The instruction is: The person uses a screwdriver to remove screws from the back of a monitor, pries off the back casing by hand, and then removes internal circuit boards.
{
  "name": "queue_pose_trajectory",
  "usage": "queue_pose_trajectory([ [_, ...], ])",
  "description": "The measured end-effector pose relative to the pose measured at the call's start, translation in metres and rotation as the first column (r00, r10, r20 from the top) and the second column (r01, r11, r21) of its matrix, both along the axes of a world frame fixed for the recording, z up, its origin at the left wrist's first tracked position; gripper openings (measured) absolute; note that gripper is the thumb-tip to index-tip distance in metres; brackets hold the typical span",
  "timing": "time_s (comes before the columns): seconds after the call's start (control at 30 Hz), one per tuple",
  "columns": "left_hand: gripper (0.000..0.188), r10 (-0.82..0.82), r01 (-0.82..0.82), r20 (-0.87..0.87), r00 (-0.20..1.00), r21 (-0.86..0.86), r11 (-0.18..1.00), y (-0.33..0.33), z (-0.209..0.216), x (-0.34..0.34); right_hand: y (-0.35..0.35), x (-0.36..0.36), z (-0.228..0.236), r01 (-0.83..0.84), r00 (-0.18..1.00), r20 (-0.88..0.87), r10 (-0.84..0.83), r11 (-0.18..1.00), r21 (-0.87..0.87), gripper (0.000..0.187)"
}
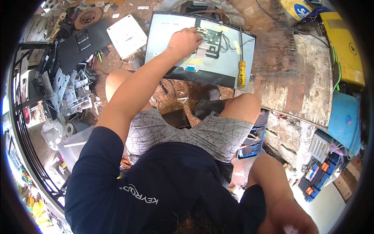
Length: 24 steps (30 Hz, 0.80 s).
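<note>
A flat display panel with a silvery back and a black lower edge lies ahead of me, near my knees. My left hand rests on it, fingers curled at the left edge of a green circuit board; what they pinch, if anything, is hidden. Below the board are a ribbon cable and yellowish tape. A screwdriver with a yellow handle lies along the panel's right side, its shaft pointing away. At the lower right, my right hand is close and blurred, so its fingers do not show clearly.
Worn wooden boards extend to the right, beside a yellow case and a blue container. A blue tool tray sits by my right thigh. On the left are a white panel, a black panel and scrap metal.
</note>
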<state>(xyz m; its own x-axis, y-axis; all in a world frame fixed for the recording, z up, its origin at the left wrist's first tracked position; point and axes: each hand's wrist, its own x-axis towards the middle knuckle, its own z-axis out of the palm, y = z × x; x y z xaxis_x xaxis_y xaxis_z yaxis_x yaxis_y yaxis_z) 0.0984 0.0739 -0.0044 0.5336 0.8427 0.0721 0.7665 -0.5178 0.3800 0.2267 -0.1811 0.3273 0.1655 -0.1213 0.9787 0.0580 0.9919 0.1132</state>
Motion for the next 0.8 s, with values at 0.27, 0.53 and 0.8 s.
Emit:
queue_pose_trajectory([
  [0.27, 0.017, -0.006, 0.010, -0.032, 0.999, 0.128, 0.992, 0.000, -0.009, 0.012, -0.028, 0.013, 0.007, -0.178, 0.980, 0.051, 0.193, 0.961, -0.214, 0.037],
  [0.53, 0.016, 0.014, -0.012, -0.036, 0.999, 0.049, 0.999, 0.001, -0.005, 0.014, -0.062, 0.047, 0.005, -0.108, 0.981, 0.111, 0.160, 0.921, -0.375, 0.044],
  [0.8, 0.015, -0.068, 0.067, 0.060, 0.996, 0.015, 0.998, 0.000, -0.001, 0.007, -0.047, 0.078, -0.081, -0.957, -0.020, -0.363, 0.932, -0.123, -0.261, 0.031],
])
